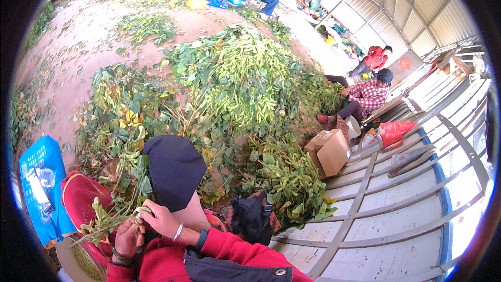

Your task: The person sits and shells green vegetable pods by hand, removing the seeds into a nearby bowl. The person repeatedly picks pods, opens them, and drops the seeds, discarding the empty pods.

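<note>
Head view: thin stems (pixel 113 222) with pale green pods (pixel 98 210) (a loose cluster)

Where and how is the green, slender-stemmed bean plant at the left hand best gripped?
Probably by its thin, pale green stems, just left of the left hand, pinched from above: they run sideways with few pods there, while green pods crowd the outer end.

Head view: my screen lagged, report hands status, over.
Left hand gripping green pod-bearing stalk. Right hand pinching pale-green curved pod. Beige round container holding green beans, lower left.
</note>
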A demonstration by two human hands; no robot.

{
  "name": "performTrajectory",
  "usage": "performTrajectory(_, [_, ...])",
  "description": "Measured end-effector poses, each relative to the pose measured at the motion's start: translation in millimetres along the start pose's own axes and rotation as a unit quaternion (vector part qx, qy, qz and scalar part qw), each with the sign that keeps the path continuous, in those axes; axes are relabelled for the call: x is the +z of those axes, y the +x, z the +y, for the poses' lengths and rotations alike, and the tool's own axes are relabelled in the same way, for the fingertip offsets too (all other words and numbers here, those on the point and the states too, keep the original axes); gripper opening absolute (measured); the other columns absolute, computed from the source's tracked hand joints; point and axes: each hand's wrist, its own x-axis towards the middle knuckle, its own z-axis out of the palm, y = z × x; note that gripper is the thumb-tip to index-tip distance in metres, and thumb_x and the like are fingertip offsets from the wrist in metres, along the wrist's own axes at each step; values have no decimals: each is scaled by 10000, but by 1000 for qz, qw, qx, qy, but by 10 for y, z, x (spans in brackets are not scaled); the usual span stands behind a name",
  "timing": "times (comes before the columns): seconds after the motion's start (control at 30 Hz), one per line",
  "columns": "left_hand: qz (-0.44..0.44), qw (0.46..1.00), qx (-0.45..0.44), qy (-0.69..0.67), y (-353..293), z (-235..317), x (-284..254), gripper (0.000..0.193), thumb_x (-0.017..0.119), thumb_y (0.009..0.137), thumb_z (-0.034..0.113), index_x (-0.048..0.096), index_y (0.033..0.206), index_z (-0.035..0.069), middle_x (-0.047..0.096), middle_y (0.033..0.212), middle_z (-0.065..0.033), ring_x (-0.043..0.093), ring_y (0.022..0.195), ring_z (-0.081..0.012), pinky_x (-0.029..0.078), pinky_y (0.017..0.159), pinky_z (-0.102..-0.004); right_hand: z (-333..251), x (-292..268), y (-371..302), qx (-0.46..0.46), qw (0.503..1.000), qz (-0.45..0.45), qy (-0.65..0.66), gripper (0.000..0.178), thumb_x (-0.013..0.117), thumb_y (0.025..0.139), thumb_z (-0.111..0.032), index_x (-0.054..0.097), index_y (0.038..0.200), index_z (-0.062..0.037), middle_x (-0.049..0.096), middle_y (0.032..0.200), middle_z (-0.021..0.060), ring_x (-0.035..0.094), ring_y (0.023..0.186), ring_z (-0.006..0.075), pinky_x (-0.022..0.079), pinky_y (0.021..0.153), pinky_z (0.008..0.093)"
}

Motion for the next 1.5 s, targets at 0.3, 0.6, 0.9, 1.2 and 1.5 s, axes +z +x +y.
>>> performTrajectory(0.3, [-11, 1000, 18, 18, -5, 10, -54, 78, 479, 892, 132, 493, 857, 64, 613, 684, -101, 437, 354, -95, 286, 319, -198, -5, 11, -26, 13, 999, -37, -17, 166, 502, 862, -187, 446, 894, -34, 534, 715, 201, 565, 703, 379, 425, 595, 398])
performTrajectory(0.6, [31, 998, 42, 37, 36, -91, -130, 176, 491, 881, 120, 540, 735, 36, 594, 644, -71, 422, 359, -76, 288, 332, -198, -67, 13, -45, 12, 998, -49, -40, 180, 513, 865, -190, 455, 914, -28, 553, 717, 191, 596, 705, 333, 436, 604, 379])
performTrajectory(0.9, [60, 991, 38, 112, 69, -185, -67, 177, 497, 890, 152, 565, 756, 58, 503, 544, 21, 358, 375, -36, 232, 357, -182, -58, 88, -71, -67, 993, -40, -94, 159, 498, 856, -177, 443, 901, -34, 541, 728, 215, 551, 734, 412, 421, 609, 435])
performTrajectory(1.2, [-13, 997, 24, -69, 22, -144, -91, 175, 431, 922, 183, 503, 983, 35, 549, 712, -30, 382, 385, -81, 308, 367, -193, 19, 30, 9, -13, 999, 11, -51, 145, 507, 863, -153, 452, 893, -23, 545, 723, 207, 577, 707, 380, 433, 574, 395])
performTrajectory(1.5, [-16, 997, 10, -76, 79, -221, -241, 127, 482, 902, 149, 531, 935, 37, 630, 762, -100, 425, 356, -87, 279, 308, -192, 5, 37, -19, -11, 997, -44, -68, 169, 474, 868, -184, 437, 911, -24, 552, 757, 225, 543, 766, 426, 421, 632, 455])
